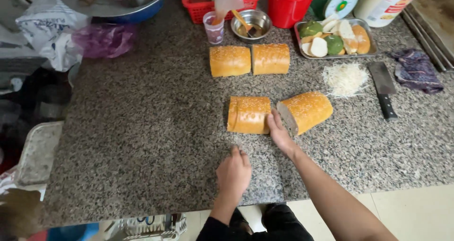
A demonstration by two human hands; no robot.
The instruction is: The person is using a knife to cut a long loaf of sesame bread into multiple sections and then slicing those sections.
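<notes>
Bread (249, 114) lies cut in two on the speckled table (142, 127). I see my right hand (280, 134) with flat, open fingers touching the gap beside the other half (306, 111). My left hand (233, 174) rests loosely curled, holding nothing. Knife (383, 87) lies well apart.

back loaves: two more sesame bread halves (249, 60) sitting side by side, touching
metal tray (368, 51): green and pale veg chunks plus bread slices
shredded pile (345, 78): whitish, just below the tray
cleaver (382, 87): flat on the granite counter (142, 127), beside the shreds
dark cloth (416, 71): crumpled, far right
steel bowl (253, 25): spoon in it, plastic cup (213, 29) right next to it
red basket (208, 7), red bucket (289, 4): along the back edge
</notes>
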